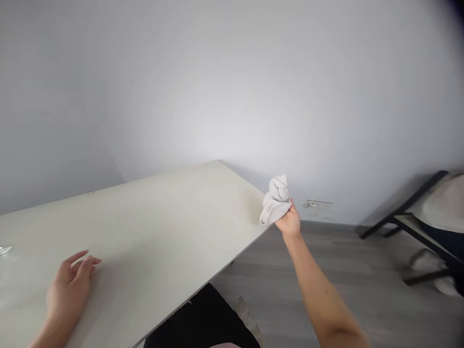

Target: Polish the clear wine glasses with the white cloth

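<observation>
My right hand [289,221] grips a crumpled white cloth [277,200] at the right edge of the white table [163,220]. The bunched fabric hides most of the fingers. Part of it overlaps the table's edge, and I cannot tell whether it touches the top. Over the left part of the table is my left hand [70,282], holding nothing, its fingers loosely bent and a little apart. Whether it rests on the surface or hovers just above is unclear.
A clear, shiny object [5,250] is cut off at the left border. Behind the table rises a pale wall [217,87] with a low socket plate [318,204]. Dark-framed furniture [427,239] stands on the grey floor [337,270] at the right.
</observation>
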Motion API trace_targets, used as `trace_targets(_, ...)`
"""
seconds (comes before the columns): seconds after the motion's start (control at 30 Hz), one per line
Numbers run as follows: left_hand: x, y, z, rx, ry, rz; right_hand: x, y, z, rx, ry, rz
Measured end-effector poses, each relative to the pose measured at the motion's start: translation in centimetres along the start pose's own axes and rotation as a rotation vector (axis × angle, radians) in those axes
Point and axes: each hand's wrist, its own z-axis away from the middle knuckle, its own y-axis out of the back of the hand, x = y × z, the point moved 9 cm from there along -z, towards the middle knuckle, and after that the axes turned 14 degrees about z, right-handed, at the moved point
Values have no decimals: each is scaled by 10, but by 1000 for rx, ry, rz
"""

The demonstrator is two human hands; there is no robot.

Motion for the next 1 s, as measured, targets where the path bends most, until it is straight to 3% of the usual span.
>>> trace_targets(0.1,19,-6,16,-25,8,154,-15,-102,1,-246,12,-74)
trace_targets(0.17,42,-27,37,-169,13,353,-38,-173,16,-398,30,-86)
trace_targets(0.27,86,-79,76,-514,73,840,-87,-271,68,-711,170,2)
trace_targets(0.33,104,-102,89,-607,173,1124,-120,-319,113,-965,385,99)
trace_targets(0.37,103,-108,90,-581,244,1216,-131,-333,128,-1014,476,130)
trace_targets(0.43,92,-112,86,-476,405,1352,-136,-349,129,-938,494,170)
trace_targets(0.5,78,-110,83,-419,526,1430,-118,-361,116,-900,298,169)
trace_targets(0.6,67,-106,79,-430,571,1391,-83,-391,140,-1262,-70,23)
trace_targets(0.67,58,-102,76,-388,551,1274,-75,-403,161,-1417,-245,-107)
trace_targets(0.8,40,-92,62,-321,483,1068,-64,-413,165,-1330,-452,-206)
trace_targets(0.87,21,-68,39,-150,434,975,-51,-413,148,-1192,-512,-201)
trace_targets(0.93,-2,-28,8,126,389,887,-31,-410,126,-1046,-536,-165)
trace_targets(1.0,-23,11,-27,352,363,805,-13,-409,111,-981,-533,-142)
